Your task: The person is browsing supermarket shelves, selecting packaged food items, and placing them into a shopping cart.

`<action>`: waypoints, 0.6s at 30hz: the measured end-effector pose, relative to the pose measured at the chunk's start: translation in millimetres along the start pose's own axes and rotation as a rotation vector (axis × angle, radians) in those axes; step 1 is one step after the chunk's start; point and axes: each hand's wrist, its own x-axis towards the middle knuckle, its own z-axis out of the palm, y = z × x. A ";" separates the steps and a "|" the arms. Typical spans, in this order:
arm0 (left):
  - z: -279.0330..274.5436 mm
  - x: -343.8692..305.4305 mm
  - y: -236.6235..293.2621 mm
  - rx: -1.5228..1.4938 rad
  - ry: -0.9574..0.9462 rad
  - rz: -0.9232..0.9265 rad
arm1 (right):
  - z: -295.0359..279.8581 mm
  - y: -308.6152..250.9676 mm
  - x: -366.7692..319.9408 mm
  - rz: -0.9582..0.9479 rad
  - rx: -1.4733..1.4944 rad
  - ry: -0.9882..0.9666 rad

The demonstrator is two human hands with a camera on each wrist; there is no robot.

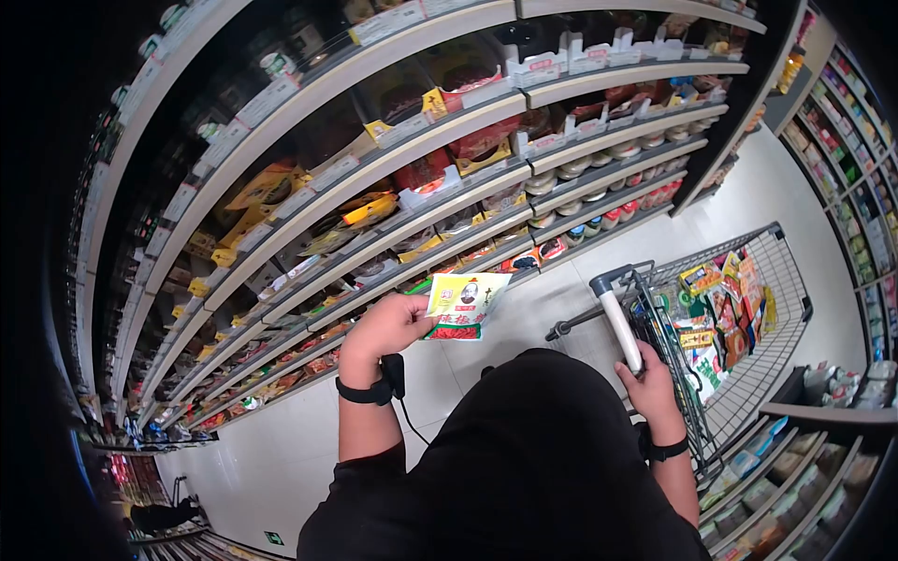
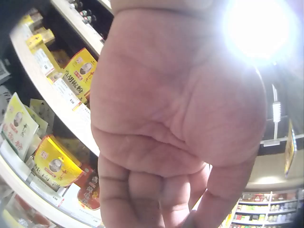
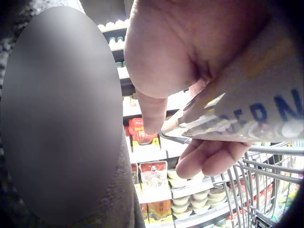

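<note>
Between thumb and fingers, my left hand (image 1: 393, 323) pinches the edge of a flat seasoning packet (image 1: 470, 297), yellow and white with a green and red lower end, a small portrait and red lettering. The left wrist view shows that palm (image 2: 156, 90) with its fingers bent away; the packet is hidden behind them. My right hand (image 1: 653, 393) grips the near end of the light-coloured handle (image 1: 621, 327) of a shopping cart (image 1: 748, 393). In the right wrist view, thumb and fingers (image 3: 216, 159) curl round this handle, which bears blue letters.
Long shelves (image 1: 374, 140) of packets, jars and tubs curve along the far and left side. Several colourful packages (image 1: 725, 309) lie in the cart. A low display (image 1: 786, 486) stands at lower right, close to the cart. Pale floor tiles (image 1: 253, 477) run along the aisle.
</note>
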 end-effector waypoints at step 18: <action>4.4 12.2 54.3 -0.174 -0.093 -0.158 | -14.9 4.3 -2.8 -0.072 -0.044 -0.044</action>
